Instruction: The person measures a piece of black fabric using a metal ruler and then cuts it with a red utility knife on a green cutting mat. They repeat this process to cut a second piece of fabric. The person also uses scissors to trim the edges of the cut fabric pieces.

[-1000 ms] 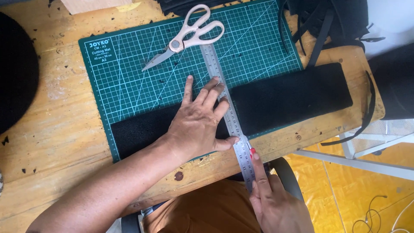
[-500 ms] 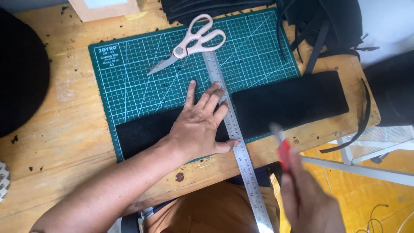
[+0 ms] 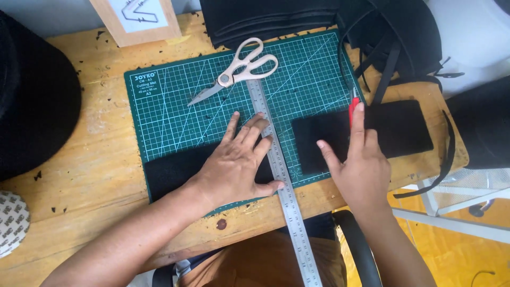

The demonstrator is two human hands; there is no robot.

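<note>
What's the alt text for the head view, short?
A person's left hand presses flat on a steel ruler and a black fabric strip on a green cutting mat, while the right hand rests on a separate black fabric piece, holding a red tool. Scissors lie at the mat's top edge.

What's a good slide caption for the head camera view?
Left hand pins a steel ruler over black fabric on a green cutting mat; right hand slides the cut piece aside.
</note>
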